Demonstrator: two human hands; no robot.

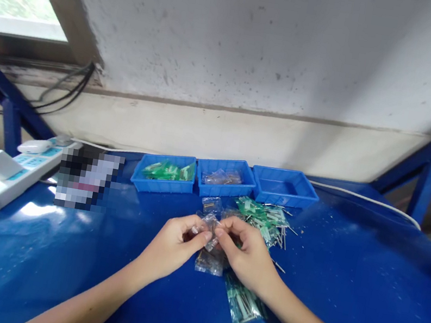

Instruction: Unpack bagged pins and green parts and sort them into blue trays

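Between my two hands is a small clear plastic bag point(211, 224), pinched from both sides; its contents are too small to make out. My left hand point(181, 238) is closed on its left side, thumb against fingers. On the other side my right hand point(242, 248) grips it the same way. More clear bags with small brownish pieces point(210, 262) lie under and just beyond the hands. A heap of green-marked bags and loose thin metal pins point(267, 220) spreads behind my right hand. Below that wrist rests a green-marked bag of metal pins point(244, 301).
Three blue trays stand along the back: the left tray point(161, 188) holds green packets, the middle tray point(225, 189) clear bags, the right tray point(285, 200) nothing visible. A white power strip point(9, 179) with plugs and a blurred-out object point(88, 179) are at left.
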